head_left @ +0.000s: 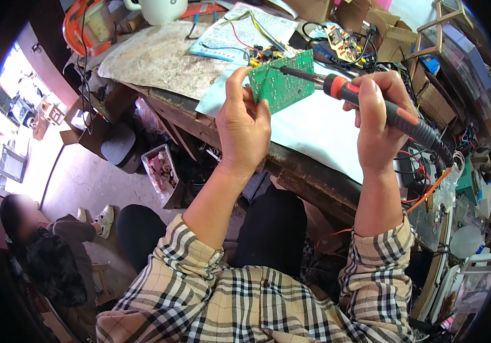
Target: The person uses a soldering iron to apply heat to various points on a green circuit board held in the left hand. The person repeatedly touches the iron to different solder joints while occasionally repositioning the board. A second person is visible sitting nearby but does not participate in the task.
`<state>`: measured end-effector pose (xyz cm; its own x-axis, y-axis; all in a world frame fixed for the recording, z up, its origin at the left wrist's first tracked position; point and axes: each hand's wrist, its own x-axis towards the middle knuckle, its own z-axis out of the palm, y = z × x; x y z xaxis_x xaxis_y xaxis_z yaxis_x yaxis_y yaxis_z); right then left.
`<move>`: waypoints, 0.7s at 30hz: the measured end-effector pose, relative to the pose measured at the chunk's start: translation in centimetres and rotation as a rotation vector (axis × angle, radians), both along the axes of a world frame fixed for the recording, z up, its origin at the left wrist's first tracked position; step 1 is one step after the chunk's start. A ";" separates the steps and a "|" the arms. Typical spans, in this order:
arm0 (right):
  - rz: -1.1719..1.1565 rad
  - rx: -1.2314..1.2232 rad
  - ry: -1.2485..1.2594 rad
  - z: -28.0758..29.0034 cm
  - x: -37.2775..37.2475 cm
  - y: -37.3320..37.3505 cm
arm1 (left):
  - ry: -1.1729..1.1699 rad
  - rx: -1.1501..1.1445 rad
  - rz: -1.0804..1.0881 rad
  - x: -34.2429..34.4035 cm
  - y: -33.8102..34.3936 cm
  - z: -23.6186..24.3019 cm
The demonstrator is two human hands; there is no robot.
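Observation:
A green circuit board (284,87) is tilted up above the workbench, its soldered side toward me. My left hand (244,123) grips it by the left edge, with the thumb on the near lower corner. In my right hand (381,117) is a soldering iron (345,88) with a black and red handle, its fingers wrapped round the grip. The iron's dark tip reaches the upper left part of the board; whether it touches, I cannot tell. Components and coloured wires (260,31) show behind the board's top edge.
Under the board lies a white sheet (320,137) on the worn workbench (160,63). Another circuit board (345,43) and black cables lie at the back. Cluttered parts and boxes crowd the right side. A person (51,257) sits at the lower left, near a bin (162,174).

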<state>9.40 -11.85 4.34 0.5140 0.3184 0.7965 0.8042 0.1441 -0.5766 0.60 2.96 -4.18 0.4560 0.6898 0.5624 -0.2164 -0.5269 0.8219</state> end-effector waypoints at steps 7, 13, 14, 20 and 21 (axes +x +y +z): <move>0.013 -0.005 0.036 0.0 -0.5 0.1 | -0.012 -0.007 -0.012 0.0 0.1 -0.2; -0.021 -0.026 0.013 0.2 -0.5 0.0 | -0.015 -0.008 -0.022 -0.1 0.0 0.1; -0.014 -0.015 0.018 0.2 -0.5 0.0 | -0.019 -0.006 -0.023 -0.2 0.0 0.1; -0.005 -0.037 0.013 0.0 -0.5 0.0 | -0.013 -0.003 -0.023 -0.1 0.1 -0.2; -0.009 -0.045 0.000 0.0 -0.5 -0.1 | -0.009 -0.004 -0.019 -0.1 0.1 -0.2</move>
